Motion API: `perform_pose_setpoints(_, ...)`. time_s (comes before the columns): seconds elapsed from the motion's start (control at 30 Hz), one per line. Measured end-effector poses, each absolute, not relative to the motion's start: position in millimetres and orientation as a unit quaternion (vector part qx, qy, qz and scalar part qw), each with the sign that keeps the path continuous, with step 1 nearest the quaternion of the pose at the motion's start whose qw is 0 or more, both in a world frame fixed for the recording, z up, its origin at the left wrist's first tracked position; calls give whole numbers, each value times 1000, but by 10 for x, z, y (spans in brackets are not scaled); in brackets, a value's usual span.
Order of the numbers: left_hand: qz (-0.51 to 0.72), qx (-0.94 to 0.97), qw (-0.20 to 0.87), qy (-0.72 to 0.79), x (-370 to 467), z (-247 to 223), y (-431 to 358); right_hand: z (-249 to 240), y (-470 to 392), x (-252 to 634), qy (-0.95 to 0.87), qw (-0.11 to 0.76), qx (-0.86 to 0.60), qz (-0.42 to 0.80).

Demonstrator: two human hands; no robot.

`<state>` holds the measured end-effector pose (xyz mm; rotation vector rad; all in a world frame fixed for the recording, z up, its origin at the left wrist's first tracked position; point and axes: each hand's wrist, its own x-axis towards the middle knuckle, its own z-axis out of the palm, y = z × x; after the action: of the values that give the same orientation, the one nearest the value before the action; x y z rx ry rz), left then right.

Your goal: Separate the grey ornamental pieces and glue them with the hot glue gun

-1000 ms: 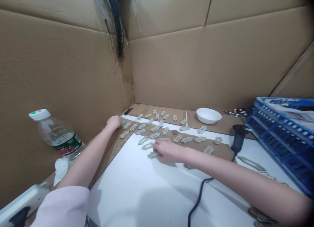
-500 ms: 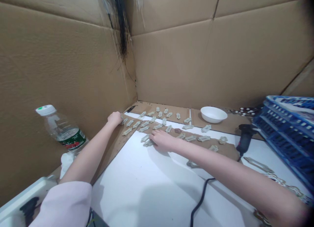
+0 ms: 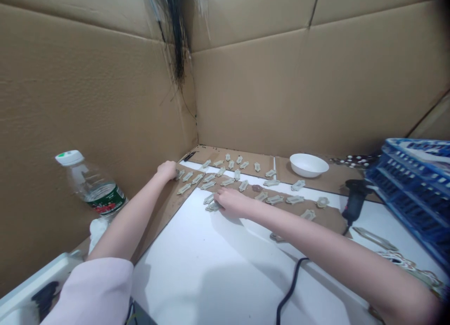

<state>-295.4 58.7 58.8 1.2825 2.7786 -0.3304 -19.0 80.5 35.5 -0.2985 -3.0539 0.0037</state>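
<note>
Many small, greenish-grey, elongated pieces with scalloped outlines, like little ornamental frames, lie spread over cardboard and white board. My left hand (image 3: 166, 170) reaches to the far left edge of the spread, its fingers curled in. One small piece (image 3: 180, 174) lies right at its fingertips, which are mostly hidden. My right hand (image 3: 229, 201) is lower and nearer the middle, palm down, fingers bent and closed at the end of a small frame-shaped piece (image 3: 212, 207). Another piece (image 3: 208, 199) lies just beyond that one.
A white bowl (image 3: 308, 165) stands at the back, with a black corded tool (image 3: 353, 200) and a blue plastic basket (image 3: 415, 193) to the right. A water bottle (image 3: 101, 193) leans by my left forearm. A black cable (image 3: 291, 290) crosses the white board (image 3: 183, 264).
The whole view has shifted slightly, moving things a little to the right. Both hands stay at the same pieces, with no clear movement of the pieces.
</note>
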Motion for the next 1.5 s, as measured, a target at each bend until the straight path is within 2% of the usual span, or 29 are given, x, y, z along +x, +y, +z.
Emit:
perform_pose_setpoints(0.17,-96,437,7,894,-2864,625,598,453,891,-163,-992,66,-104,-7)
perform_pose_setpoints(0.37,-109,437,35,892,-2694,554,685,500,991,-238,-991,86,-99,-27)
perform_pose_setpoints(0.57,-116,438,33,891,-2674,530,671,367,962,-439,-994,64,-78,-43)
perform_pose_setpoints(0.83,-135,487,38,862,-2600,824,423,354,900,-519,-997,12,-66,-31)
perform_pose_setpoints(1.03,-144,514,61,843,-2394,640,269,439,856,-569,-998,-5,-67,-10)
perform_pose_setpoints(1.3,-136,534,57,833,-2261,473,151,454,899,-519,-998,16,-60,3)
perform_pose_setpoints(1.5,-134,522,52,841,-2389,670,278,593,1166,-433,-993,64,-98,4)
